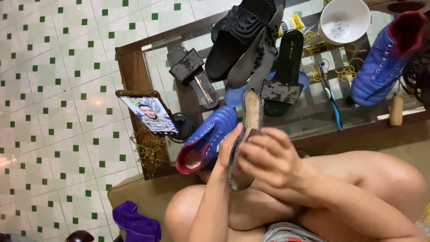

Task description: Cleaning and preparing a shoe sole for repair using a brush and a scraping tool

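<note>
My left hand (227, 148) grips a worn shoe sole (251, 112) by its edge, holding it upright on its side over my lap. My right hand (268, 157) presses on the sole's lower part with fingers curled against it. The sole shows a tan inner face and a dark rim. A blue sports shoe with a red lining (204, 141) lies just left of my left hand, at the near edge of the glass-topped table (130, 67).
On the table lie a black slide sandal (239, 33), a grey insole (257, 56), another black sandal (286, 67), a second blue shoe (387, 60), a white bowl (344, 20), a glue tube (291, 23), a toothbrush (330, 94) and a phone on a stand (150, 114). Purple cloth (134, 224) lies below.
</note>
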